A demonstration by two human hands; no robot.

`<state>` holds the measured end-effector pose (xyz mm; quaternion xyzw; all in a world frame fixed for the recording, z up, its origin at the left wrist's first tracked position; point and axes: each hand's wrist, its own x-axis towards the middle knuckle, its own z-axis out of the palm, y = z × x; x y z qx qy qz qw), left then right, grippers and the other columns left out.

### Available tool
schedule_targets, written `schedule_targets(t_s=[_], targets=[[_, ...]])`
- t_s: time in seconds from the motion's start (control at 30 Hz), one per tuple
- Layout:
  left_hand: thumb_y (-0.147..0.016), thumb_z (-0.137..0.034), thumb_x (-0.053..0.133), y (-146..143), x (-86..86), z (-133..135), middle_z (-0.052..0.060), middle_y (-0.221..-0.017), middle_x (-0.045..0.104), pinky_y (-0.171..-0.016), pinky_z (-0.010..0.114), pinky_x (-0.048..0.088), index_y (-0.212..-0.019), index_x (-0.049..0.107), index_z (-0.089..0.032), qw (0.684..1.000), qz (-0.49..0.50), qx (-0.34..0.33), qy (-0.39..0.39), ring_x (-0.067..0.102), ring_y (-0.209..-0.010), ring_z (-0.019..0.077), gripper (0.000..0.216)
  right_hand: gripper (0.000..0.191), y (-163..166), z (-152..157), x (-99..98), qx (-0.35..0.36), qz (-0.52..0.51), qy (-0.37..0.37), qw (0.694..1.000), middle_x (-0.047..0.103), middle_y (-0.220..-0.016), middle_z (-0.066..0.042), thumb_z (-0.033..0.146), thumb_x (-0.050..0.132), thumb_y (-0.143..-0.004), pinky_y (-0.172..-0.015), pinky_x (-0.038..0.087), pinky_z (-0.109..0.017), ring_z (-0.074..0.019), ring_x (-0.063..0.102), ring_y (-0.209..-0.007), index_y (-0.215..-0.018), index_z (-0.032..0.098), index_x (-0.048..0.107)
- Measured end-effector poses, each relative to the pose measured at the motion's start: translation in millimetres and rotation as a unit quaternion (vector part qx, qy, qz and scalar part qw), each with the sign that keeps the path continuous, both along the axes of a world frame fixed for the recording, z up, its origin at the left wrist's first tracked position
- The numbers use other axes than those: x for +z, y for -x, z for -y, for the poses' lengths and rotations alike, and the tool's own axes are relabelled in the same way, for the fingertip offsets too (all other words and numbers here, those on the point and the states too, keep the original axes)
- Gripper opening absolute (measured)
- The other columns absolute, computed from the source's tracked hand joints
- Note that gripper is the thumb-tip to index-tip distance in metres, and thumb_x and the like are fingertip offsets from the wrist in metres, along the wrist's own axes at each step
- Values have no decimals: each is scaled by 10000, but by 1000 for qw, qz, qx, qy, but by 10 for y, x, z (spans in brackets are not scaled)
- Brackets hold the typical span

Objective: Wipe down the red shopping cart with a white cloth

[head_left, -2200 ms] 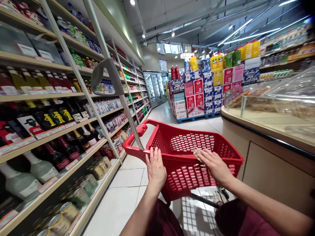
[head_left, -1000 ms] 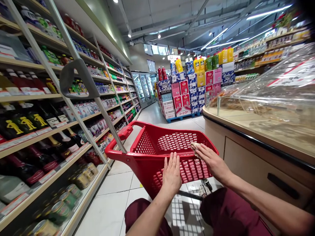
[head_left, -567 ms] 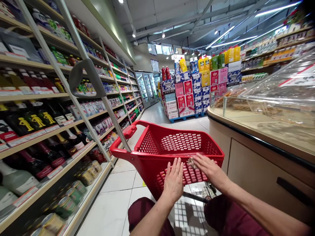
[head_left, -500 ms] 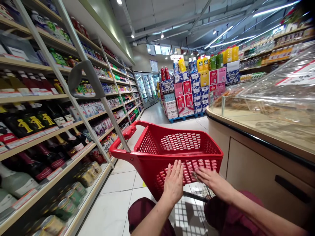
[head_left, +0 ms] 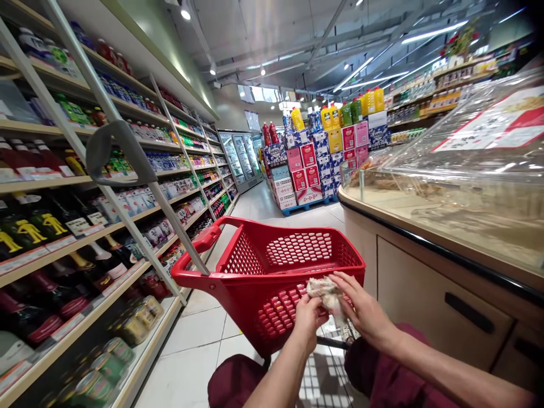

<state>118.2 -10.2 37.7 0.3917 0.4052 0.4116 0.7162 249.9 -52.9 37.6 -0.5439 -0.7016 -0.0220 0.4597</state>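
Note:
A red plastic shopping cart basket [head_left: 263,272] stands on the aisle floor in front of me, its grey handle [head_left: 114,150] sticking up to the left. A crumpled whitish cloth [head_left: 325,290] is pinched between both my hands against the basket's near rim. My left hand [head_left: 309,320] grips the cloth from below with fingers curled. From the right, my right hand [head_left: 361,309] closes on the same cloth. My knees in dark red trousers show at the bottom.
Shelves of bottles and cans [head_left: 63,226] line the left. A counter with clear food covers [head_left: 467,187] runs close on the right. Stacked cartons with juice bottles [head_left: 323,158] and fridges [head_left: 238,158] stand down the tiled aisle [head_left: 204,351].
My left hand lay flat on the basket's side; now it is curled onto the cloth. My right hand brought the cloth back up to the rim. The view shifted right.

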Motion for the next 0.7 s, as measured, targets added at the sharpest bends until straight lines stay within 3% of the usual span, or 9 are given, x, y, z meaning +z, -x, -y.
schedule_targets(t_s=[0.13,0.27,0.4,0.47,0.53,0.63,0.7], targets=[[-551,-228,621,-5,-53,13,-12,-629,585,-584,240,399,-823,587,-148,999,-4,-24,39,519,-544,103,286,625,28,117,-218,64,169,18,983,396,-1360,-124,151,518,-670,-1003,347,-460,-253,370,-1244,-1289,181,432],[-559,-272,629,-86,-109,35,6,-621,578,-600,251,392,-805,589,-134,995,4,-71,70,530,-570,126,285,647,34,129,-423,46,206,1,977,386,-1363,-125,75,454,-679,-986,385,-434,-229,355,-1256,-1318,162,389],[-607,-298,590,-106,-75,11,34,-756,619,-620,250,400,-901,551,-152,994,-3,-74,76,576,-639,134,331,507,-280,-27,-264,30,197,-114,973,486,-1294,-78,40,359,-803,-979,414,-348,-159,381,-1240,-1274,206,450],[-630,-274,571,-67,-62,-6,50,-860,630,-643,255,410,-977,522,-166,993,-80,-81,25,602,-711,144,366,459,-508,-139,-173,-5,181,-144,973,491,-1288,-77,58,357,-833,-1011,379,-382,-174,345,-1262,-1255,195,473],[-657,-238,541,-3,-70,-13,67,-904,630,-674,280,427,-981,521,-161,977,-193,-84,-44,612,-769,166,333,423,-682,-215,-224,-27,179,-137,974,483,-1297,-61,87,362,-851,-1043,327,-426,-189,315,-1278,-1234,204,498],[-656,-151,507,103,-105,9,83,-955,624,-820,351,422,-900,562,-161,952,-281,-67,-106,578,-923,210,250,382,-736,-216,-562,17,209,-63,976,546,-1229,-23,116,361,-862,-1025,362,-384,-165,426,-1205,-1147,256,575],[-632,-86,493,158,-121,45,97,-1080,591,-960,381,343,-919,583,-166,918,-341,-48,-197,495,-1083,231,311,353,-654,-181,-756,58,226,-6,972,590,-1170,-19,131,381,-859,-986,411,-344,-156,493,-1143,-1071,274,624]])
